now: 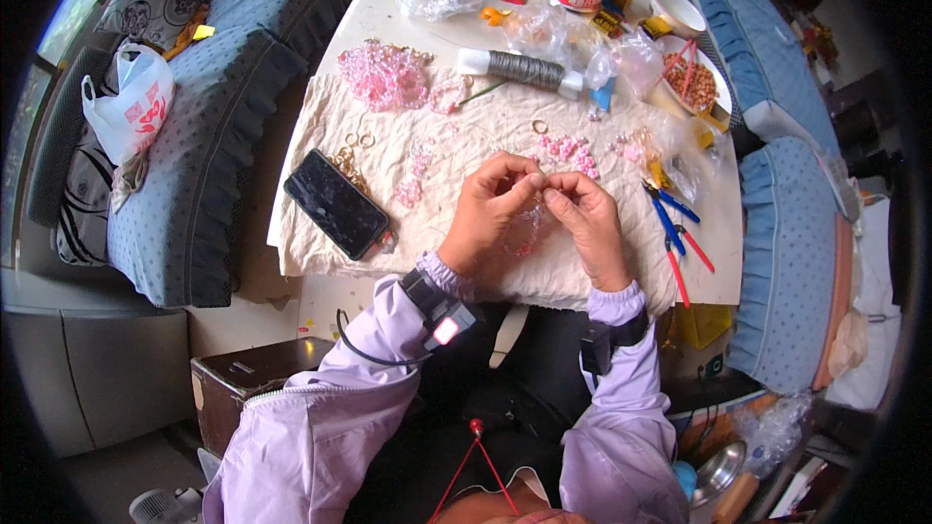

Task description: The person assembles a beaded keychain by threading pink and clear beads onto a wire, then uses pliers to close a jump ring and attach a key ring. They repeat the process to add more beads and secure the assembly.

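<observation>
Both my hands meet over the near middle of the cloth, fingertips almost touching. My left hand is closed in a pinch, and my right hand pinches just beside it. Below the fingers hangs a string of clear pink beads, partly hidden by the hands. What exactly sits between the fingertips is too small to make out. Beyond them lie pink and white round beads and a gold ring. Left of my hands is a loose line of pink beads.
A black phone lies by gold rings. Farther off are a pink bead heap and a wire spool. Blue-handled pliers and red-handled pliers lie at right. A bowl of nuts stands at the far right.
</observation>
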The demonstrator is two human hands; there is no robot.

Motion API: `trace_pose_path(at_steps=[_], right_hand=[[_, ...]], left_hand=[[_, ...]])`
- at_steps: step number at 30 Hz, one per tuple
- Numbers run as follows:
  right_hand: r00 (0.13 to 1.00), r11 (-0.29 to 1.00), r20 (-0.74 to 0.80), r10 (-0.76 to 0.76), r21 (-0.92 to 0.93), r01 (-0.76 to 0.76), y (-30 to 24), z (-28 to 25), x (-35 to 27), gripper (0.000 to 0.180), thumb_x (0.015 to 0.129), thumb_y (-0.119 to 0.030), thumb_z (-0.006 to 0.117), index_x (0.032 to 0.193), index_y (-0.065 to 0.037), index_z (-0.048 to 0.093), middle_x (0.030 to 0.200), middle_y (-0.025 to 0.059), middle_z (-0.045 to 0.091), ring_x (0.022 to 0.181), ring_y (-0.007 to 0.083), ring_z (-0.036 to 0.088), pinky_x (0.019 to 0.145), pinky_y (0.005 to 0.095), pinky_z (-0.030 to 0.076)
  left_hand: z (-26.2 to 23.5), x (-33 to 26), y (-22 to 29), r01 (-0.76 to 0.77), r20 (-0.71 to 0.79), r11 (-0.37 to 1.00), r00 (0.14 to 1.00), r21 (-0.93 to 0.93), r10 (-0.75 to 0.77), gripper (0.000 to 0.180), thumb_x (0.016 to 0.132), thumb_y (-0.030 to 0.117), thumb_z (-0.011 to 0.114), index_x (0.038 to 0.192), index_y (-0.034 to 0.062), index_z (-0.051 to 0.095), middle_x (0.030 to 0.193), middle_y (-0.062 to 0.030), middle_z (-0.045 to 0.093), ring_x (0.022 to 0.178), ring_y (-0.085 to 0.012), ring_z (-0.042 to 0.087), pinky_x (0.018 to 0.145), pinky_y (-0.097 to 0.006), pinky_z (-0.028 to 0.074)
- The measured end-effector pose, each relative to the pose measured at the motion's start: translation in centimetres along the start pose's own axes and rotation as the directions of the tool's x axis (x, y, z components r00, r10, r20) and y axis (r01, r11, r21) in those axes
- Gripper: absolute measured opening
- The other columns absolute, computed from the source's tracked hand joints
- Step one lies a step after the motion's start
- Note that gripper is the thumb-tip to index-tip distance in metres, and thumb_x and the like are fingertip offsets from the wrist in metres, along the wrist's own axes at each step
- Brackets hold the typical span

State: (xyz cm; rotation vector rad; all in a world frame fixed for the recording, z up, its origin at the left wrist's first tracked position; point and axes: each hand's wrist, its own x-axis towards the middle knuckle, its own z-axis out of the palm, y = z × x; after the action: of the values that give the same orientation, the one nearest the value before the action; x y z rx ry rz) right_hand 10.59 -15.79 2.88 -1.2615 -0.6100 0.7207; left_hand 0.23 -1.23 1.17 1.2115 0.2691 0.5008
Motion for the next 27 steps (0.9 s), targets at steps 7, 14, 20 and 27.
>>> trace_pose_path(at_steps=[7,14,20,27], right_hand=[[0.999,1.000,-0.019,0.027,-0.007,-0.028,-0.2,0.1,0.2,0.017,0.105,-0.014,0.074,0.115,0.000,0.072,0.102,-0.0036,0.070,0.093,0.0033,0.060,0.083,0.0212,0.050],[0.995,0.998,-0.099,0.026,0.066,-0.020,0.0,0.5,0.1,0.012,0.104,-0.013,0.074,0.113,-0.005,0.071,0.095,-0.0026,0.069,0.073,0.0022,0.050,0.064,0.0180,0.039],[0.993,0.947,-0.080,0.084,0.317,-0.055,-0.1,0.6,-0.2,0.011,0.105,-0.012,0.072,0.114,-0.006,0.069,0.098,0.0005,0.069,0.073,0.0028,0.053,0.064,0.0179,0.043],[0.995,0.935,-0.066,0.079,0.350,-0.050,-1.0,1.0,-0.5,0.011,0.107,-0.013,0.071,0.114,-0.006,0.066,0.105,0.0046,0.070,0.075,0.0026,0.056,0.063,0.0171,0.045]], left_hand=[[-0.2,0.2,-0.2,0.020,0.002,0.999,1.000,0.048,-0.020,0.011,0.107,0.013,0.071,0.111,0.0033,0.069,0.102,0.0024,0.069,0.093,-0.0055,0.062,0.082,-0.023,0.051],[0.2,-1.1,0.2,0.060,-0.119,0.990,0.992,0.128,-0.045,0.016,0.112,0.016,0.064,0.118,0.0017,0.065,0.102,-0.0010,0.067,0.093,-0.0077,0.061,0.084,-0.025,0.052],[0.6,-3.3,0.9,0.102,0.077,0.981,0.990,0.165,-0.116,0.019,0.113,0.017,0.060,0.122,0.0003,0.062,0.104,-0.0021,0.067,0.091,-0.0095,0.063,0.083,-0.027,0.054],[0.2,-2.9,1.4,0.280,0.192,0.960,0.944,-0.033,-0.268,0.020,0.112,0.018,0.063,0.124,0.0020,0.065,0.101,0.0010,0.068,0.084,-0.0070,0.061,0.077,-0.024,0.052]])
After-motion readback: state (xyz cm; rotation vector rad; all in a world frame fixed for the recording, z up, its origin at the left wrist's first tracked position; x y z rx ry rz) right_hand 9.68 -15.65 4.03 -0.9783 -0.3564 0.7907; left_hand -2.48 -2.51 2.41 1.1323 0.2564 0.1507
